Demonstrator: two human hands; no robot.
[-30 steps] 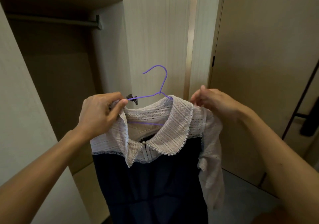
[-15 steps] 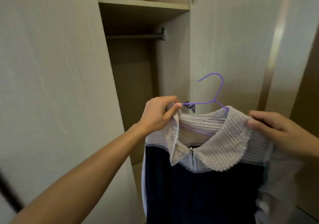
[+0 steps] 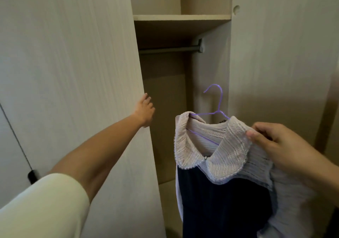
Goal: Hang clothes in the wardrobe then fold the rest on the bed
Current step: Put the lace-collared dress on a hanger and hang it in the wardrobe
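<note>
- Head view: the right hand (image 3: 275, 146) pinches the right shoulder of the dress (image 3: 222, 201), with the thumb at the edge of the lace collar and the fingers curled over the cloth.
- The dress hangs down from that grip, pale lace collar and sleeves on top and a dark navy body below, in front of the open wardrobe compartment.
- A purple wire hanger (image 3: 218, 107) sits inside the neckline, and its hook rises up and to the left of the pinching fingers.
- The left hand (image 3: 145, 110), well to the left of the grip, reaches the edge of the wardrobe door (image 3: 73, 72), fingers stretched out and touching it.
- The grey rail (image 3: 170, 50) crosses the compartment high above the grip, with a shelf (image 3: 181, 17) over it.
- A cream sleeve (image 3: 42, 210) covers the left upper arm.
</note>
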